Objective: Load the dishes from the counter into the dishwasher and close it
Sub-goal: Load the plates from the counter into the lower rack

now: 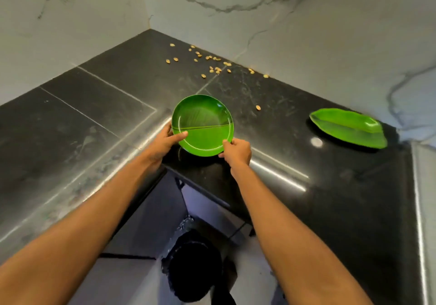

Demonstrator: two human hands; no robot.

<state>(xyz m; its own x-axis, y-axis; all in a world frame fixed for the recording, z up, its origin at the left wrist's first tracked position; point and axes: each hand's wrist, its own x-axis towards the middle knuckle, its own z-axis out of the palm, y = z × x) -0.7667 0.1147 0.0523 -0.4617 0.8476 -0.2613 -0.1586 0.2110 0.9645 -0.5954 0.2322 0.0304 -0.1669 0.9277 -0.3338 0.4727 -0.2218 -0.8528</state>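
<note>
A round green plate [203,123] with a leaf pattern is tilted up from the black counter [306,198] near its inner corner. My left hand [165,142] grips its left rim, thumb on the plate's face. My right hand [237,151] pinches the lower right rim. A second green dish, leaf-shaped [349,127], lies flat on the counter to the right, apart from both hands. The dishwasher is not in view.
Several small pale shells or nuts [212,61] are scattered on the counter toward the back wall, one [258,107] lying near the plate. Marble walls close off the back and left. A dark round object [195,264] sits on the floor below the counter's corner.
</note>
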